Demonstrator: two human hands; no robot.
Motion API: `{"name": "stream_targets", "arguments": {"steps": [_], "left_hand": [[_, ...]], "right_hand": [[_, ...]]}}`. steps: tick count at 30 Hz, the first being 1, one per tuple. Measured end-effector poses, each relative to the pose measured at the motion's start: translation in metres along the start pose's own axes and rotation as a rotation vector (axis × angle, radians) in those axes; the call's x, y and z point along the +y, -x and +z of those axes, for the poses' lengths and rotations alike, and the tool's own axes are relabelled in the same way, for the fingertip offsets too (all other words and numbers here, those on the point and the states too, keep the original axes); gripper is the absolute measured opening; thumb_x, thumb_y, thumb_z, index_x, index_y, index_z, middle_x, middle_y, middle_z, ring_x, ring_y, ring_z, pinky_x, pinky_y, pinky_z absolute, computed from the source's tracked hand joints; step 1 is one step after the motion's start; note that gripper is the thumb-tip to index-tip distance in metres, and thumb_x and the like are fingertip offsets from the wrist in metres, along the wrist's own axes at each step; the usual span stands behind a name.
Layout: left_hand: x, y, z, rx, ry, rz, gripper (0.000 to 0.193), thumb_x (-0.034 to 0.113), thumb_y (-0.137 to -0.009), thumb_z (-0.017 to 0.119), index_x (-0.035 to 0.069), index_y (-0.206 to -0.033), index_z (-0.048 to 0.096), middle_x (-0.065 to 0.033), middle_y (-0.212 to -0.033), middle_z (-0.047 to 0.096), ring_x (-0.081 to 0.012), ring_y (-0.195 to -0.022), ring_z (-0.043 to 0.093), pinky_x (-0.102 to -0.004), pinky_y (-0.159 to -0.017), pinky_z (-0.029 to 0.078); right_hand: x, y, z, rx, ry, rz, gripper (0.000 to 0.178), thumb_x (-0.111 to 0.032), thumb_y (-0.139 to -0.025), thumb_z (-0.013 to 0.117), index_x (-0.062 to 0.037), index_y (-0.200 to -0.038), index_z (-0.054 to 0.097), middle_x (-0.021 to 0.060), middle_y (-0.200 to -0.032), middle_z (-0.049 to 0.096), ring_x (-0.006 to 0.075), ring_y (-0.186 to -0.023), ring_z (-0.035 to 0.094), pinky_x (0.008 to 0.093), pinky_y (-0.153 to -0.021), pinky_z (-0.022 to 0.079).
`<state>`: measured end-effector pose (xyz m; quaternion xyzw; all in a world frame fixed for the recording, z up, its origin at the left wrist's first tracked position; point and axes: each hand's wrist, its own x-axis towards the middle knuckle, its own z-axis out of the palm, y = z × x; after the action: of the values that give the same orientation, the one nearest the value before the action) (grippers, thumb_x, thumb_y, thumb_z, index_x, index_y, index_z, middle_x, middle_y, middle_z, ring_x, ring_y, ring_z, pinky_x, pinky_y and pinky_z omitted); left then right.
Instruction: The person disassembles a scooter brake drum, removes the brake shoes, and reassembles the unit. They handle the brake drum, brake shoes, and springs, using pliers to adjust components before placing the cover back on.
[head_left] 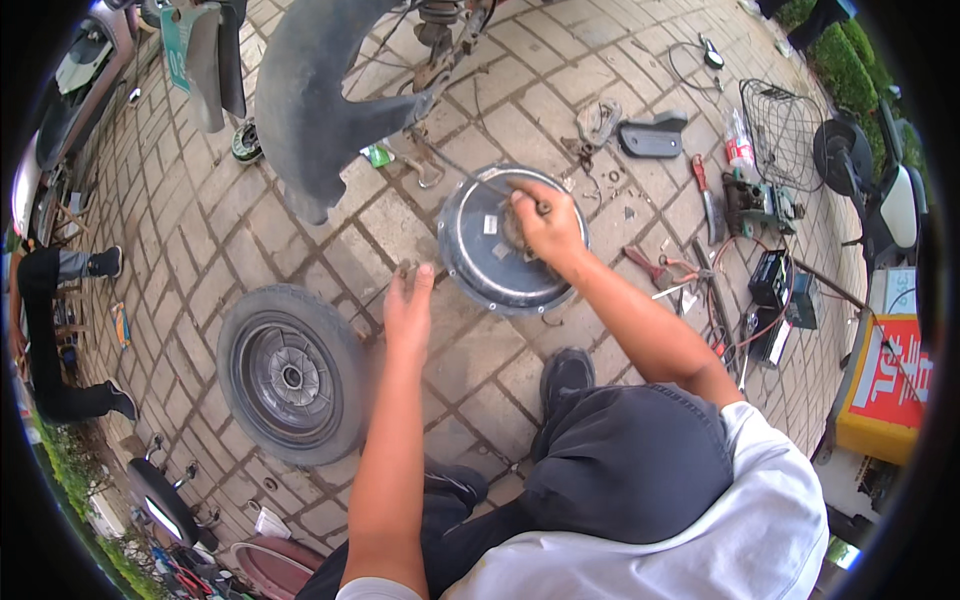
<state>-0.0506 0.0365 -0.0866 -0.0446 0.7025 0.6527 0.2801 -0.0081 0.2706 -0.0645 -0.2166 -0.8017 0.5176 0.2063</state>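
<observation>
A round dark hub motor (465, 230) with small bolts around its rim rests on the paving in front of me. My right hand (548, 225) is closed at its middle, around what looks like the axle (543, 208), whose round end pokes out by the thumb. A dark cable (455, 165) runs from the motor up toward the vehicle. My left hand (408, 300) hangs just left of the motor, fingers apart, holding nothing. Left of that hand lies a wheel with its tyre (290, 375).
Ahead is a vehicle's grey mudguard (310, 110). To the right lie pliers (685, 268), a red-handled knife-like tool (705, 195), a bench vise (755, 205), a wire basket (785, 130) and a black bracket (652, 137). Another person's legs (45, 330) show far left.
</observation>
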Motion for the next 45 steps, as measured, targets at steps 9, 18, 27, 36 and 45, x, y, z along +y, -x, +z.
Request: {"name": "stream_targets", "arguments": {"steps": [9, 18, 27, 36, 45], "left_hand": [[-0.047, 0.015, 0.014, -0.401, -0.489, 0.067, 0.054, 0.025, -0.093, 0.058, -0.009, -0.134, 0.051, -0.0225, -0.124, 0.065, -0.0316, -0.116, 0.061, -0.0365, -0.097, 0.046], [0.003, 0.035, 0.000, -0.646, -0.620, 0.141, 0.034, 0.028, -0.095, 0.059, -0.005, -0.094, 0.068, -0.0117, -0.080, 0.071, -0.0221, -0.077, 0.064, -0.0360, -0.075, 0.049], [0.005, 0.046, 0.001, -0.624, -0.596, 0.064, 0.039, 0.034, -0.095, 0.062, -0.005, -0.091, 0.068, -0.0087, -0.074, 0.068, -0.0158, -0.070, 0.060, -0.0321, -0.067, 0.047], [0.001, 0.048, -0.007, -0.578, -0.578, 0.105, 0.038, 0.033, -0.093, 0.063, -0.005, -0.090, 0.068, -0.0092, -0.072, 0.067, -0.0149, -0.070, 0.062, -0.0308, -0.066, 0.047], [0.026, 0.055, 0.001, -0.524, -0.464, -0.050, 0.041, 0.036, -0.092, 0.066, -0.001, -0.076, 0.061, -0.0041, -0.065, 0.059, -0.0106, -0.063, 0.053, -0.0287, -0.057, 0.041]], "right_hand": [[-0.016, -0.023, -0.021, 0.045, -0.540, 0.597, 0.019, -0.008, -0.092, 0.059, 0.0048, -0.099, 0.070, 0.0093, -0.082, 0.069, 0.0161, -0.068, 0.063, 0.0291, -0.062, 0.051], [0.006, -0.041, -0.029, -0.078, -0.820, 1.051, 0.016, -0.012, -0.096, 0.055, 0.0039, -0.097, 0.061, 0.0152, -0.086, 0.068, 0.0261, -0.076, 0.068, 0.0398, -0.067, 0.059], [0.028, -0.038, -0.017, -0.139, -0.783, 1.110, 0.023, -0.016, -0.098, 0.055, 0.0044, -0.108, 0.059, 0.0169, -0.100, 0.070, 0.0240, -0.085, 0.067, 0.0378, -0.078, 0.059], [0.034, -0.040, -0.009, -0.212, -0.825, 1.136, 0.018, -0.016, -0.097, 0.056, 0.0000, -0.094, 0.062, 0.0114, -0.082, 0.068, 0.0214, -0.069, 0.063, 0.0376, -0.066, 0.055], [0.061, -0.037, -0.009, -0.401, -0.824, 1.129, 0.028, -0.023, -0.098, 0.051, -0.0014, -0.089, 0.066, 0.0099, -0.079, 0.069, 0.0199, -0.064, 0.064, 0.0360, -0.064, 0.055]]}}
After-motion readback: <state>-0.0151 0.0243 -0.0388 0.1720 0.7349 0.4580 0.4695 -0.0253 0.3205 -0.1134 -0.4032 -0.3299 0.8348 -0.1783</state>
